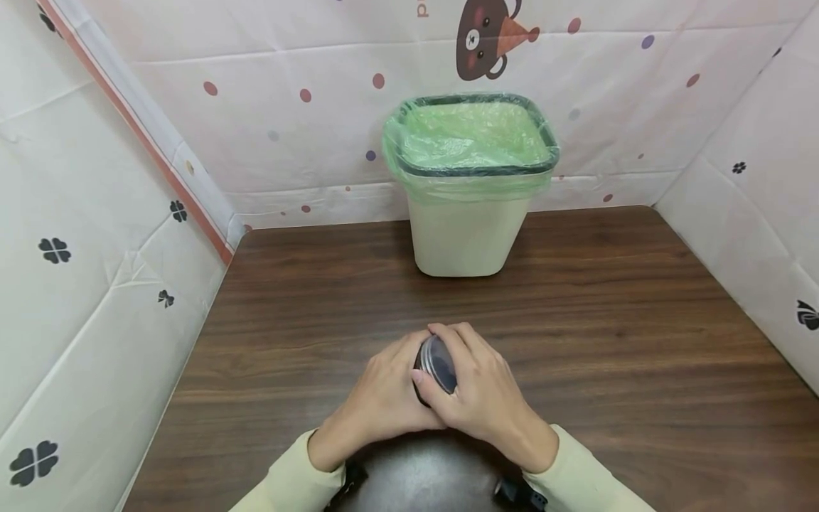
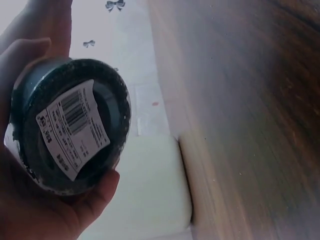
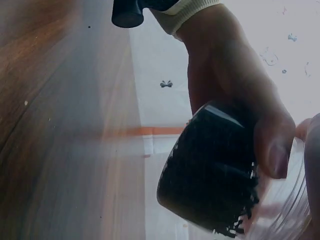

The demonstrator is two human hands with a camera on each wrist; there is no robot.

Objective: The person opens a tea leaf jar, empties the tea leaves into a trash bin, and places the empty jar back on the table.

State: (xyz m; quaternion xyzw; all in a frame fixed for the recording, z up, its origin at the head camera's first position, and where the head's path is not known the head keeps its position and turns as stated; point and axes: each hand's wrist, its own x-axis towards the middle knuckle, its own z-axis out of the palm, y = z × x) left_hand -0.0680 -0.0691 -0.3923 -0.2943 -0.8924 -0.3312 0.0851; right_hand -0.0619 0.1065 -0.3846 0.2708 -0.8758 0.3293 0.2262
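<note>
The fingers of both hands are curled round one small jar: the left hand grips its body, while the right hand holds the lid end, thumb on the near side and fingers over the far side. The jar is tilted between them, above the near middle of the table. Its dark filling shows through the wall, and a white label with a barcode sits on its base. The right wrist view is dim and hazy there, so how tightly the lid sits is hard to say. Pale sleeves cover the forearms. Beyond the hands, at the table's far edge, stands a cream bin with a green liner, before a printed sheet.
</note>
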